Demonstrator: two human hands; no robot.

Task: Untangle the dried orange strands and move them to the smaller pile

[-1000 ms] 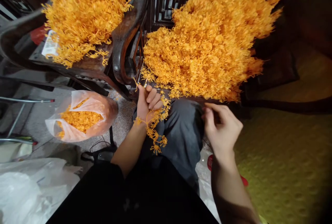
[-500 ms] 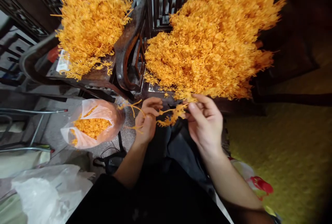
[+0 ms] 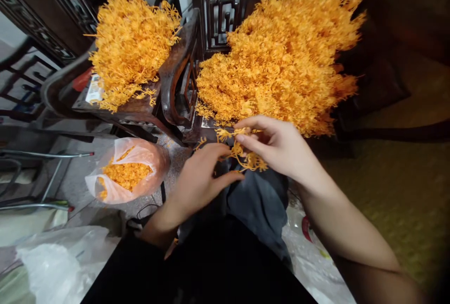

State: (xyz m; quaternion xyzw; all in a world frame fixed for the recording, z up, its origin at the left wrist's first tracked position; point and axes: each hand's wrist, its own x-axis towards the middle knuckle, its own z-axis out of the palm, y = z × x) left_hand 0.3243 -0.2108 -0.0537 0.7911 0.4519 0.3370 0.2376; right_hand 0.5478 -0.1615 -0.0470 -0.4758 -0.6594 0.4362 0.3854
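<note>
My right hand (image 3: 277, 147) pinches an orange branching sprig (image 3: 251, 159), like a plastic flower spray, between thumb and fingers. Its thin curly ends hang above my lap. My left hand (image 3: 197, 179) is close by on the left, thumb and forefinger spread apart beside the sprig's lower strands; its other fingers are partly hidden. A thin orange piece (image 3: 201, 143) shows just beyond the left knuckles, and whether that hand touches it I cannot tell. Behind both hands rises a large heap of the same orange sprigs (image 3: 277, 69).
Another orange heap (image 3: 133, 46) lies on a dark wooden armchair (image 3: 176, 60) at left. Below it, an open plastic bag (image 3: 160, 158) of small orange pieces stands on the floor. Clear plastic sheeting (image 3: 52, 266) lies lower left; metal tube legs (image 3: 49, 182) stick out at left.
My left hand has let its branched strands go from view and has opened, its thumb now apart. My right hand has turned and shifted left, still pinching an orange sprig.
</note>
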